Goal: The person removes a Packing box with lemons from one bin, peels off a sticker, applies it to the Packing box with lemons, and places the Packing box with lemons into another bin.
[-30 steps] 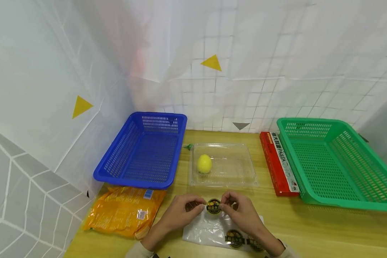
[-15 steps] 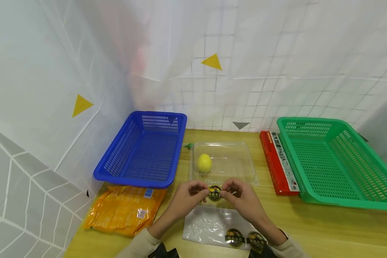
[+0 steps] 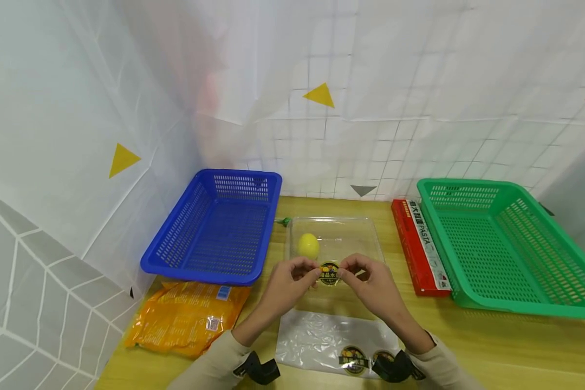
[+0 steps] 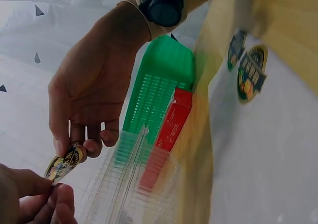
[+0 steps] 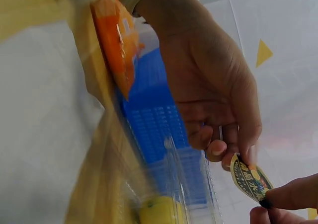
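The left hand (image 3: 287,283) and right hand (image 3: 373,284) each have a small, pinched grip on one side of the round sticker (image 3: 329,274), in the air near the clear box (image 3: 353,238). It looks light and bendy, probably sticky underneath, so the edges seem best to hold.

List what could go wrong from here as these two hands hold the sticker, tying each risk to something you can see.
1. The left hand and right hand pinch the sticker at opposite edges; uneven pulling might crease it.
2. If it is sticky, it could cling to the fingers on release.
3. In the head view the hands overlap the near edge of the clear box; a bump might shift it and roll the yellow fruit that appears loose inside.
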Available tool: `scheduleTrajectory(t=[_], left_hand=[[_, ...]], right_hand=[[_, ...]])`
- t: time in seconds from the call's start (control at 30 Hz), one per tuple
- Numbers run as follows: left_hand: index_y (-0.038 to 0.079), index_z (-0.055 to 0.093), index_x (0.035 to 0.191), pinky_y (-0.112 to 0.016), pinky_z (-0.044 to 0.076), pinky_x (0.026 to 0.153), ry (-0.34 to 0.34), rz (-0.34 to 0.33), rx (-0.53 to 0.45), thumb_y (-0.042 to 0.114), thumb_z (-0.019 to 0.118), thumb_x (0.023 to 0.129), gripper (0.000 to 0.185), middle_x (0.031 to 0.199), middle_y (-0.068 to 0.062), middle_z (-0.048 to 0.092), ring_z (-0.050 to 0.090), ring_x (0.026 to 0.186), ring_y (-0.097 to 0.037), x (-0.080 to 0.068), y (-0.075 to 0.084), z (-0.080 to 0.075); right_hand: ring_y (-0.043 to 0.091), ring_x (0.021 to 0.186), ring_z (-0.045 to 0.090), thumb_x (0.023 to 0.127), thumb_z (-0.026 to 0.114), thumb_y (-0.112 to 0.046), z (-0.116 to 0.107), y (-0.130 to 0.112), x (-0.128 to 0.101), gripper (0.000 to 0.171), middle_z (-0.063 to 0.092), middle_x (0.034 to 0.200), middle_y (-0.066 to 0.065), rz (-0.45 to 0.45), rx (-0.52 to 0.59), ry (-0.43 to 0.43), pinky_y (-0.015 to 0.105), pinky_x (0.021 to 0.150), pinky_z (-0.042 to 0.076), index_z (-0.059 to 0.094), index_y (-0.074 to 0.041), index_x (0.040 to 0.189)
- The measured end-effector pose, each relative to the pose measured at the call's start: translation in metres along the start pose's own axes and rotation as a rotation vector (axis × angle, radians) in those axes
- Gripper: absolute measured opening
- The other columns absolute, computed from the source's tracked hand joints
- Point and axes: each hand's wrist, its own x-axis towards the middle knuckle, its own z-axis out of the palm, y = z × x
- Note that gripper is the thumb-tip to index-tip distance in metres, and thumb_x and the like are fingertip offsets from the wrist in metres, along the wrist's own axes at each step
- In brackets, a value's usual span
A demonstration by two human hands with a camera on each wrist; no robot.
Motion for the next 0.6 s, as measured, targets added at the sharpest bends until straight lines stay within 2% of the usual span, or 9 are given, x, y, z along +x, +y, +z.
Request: scheduleTrajectory(t=[0.07,0.13,0.27,0.43,0.6], left_hand=[[0.005,0.075,0.101,-0.027,0.055,0.061,0.017,0.029,0.051,0.009,0.071,0.099,0.006,0.087,-0.015,0.073,0.069,0.072,-0.035,0.004,0.002,0.0],[0.006,0.076,0.1,-0.026,0.054,0.061,0.034,0.061,0.109,0.009,0.071,0.099,0.006,0.084,-0.01,0.073,0.069,0.071,-0.027,0.009,0.004,-0.001],[0.007,0.076,0.099,-0.031,0.057,0.067,0.066,0.133,0.196,0.008,0.072,0.098,0.004,0.084,0.002,0.072,0.067,0.074,-0.012,0.018,0.005,-0.001],[0.007,0.075,0.098,-0.039,0.06,0.074,0.084,0.18,0.267,0.008,0.072,0.097,0.003,0.084,0.006,0.071,0.067,0.079,-0.01,0.024,0.001,-0.001],[0.007,0.076,0.098,-0.033,0.059,0.073,0.08,0.178,0.277,0.008,0.072,0.097,0.004,0.084,0.006,0.072,0.067,0.077,-0.009,0.025,-0.001,0.0]], right_hand=[[0.018,0.079,0.063,0.096,0.074,-0.01,0.0,0.001,0.004,0.003,0.067,0.083,-0.003,-0.023,-0.014,0.018,0.035,0.07,0.054,0.072,-0.009,0.093],[0.018,0.079,0.063,0.095,0.074,-0.009,0.0,0.002,0.008,0.003,0.067,0.082,-0.004,-0.043,-0.028,0.039,0.035,0.069,0.054,0.072,-0.009,0.093],[0.017,0.078,0.062,0.095,0.073,-0.008,0.002,0.006,0.015,0.003,0.066,0.082,-0.003,-0.083,-0.053,0.081,0.034,0.069,0.053,0.071,-0.006,0.094],[0.017,0.079,0.063,0.094,0.073,-0.007,0.005,0.008,0.019,0.004,0.067,0.084,-0.002,-0.104,-0.077,0.111,0.035,0.072,0.054,0.071,-0.003,0.093],[0.018,0.08,0.064,0.093,0.074,-0.003,0.006,0.01,0.019,0.003,0.069,0.085,-0.001,-0.082,-0.053,0.106,0.034,0.071,0.054,0.071,-0.005,0.092]])
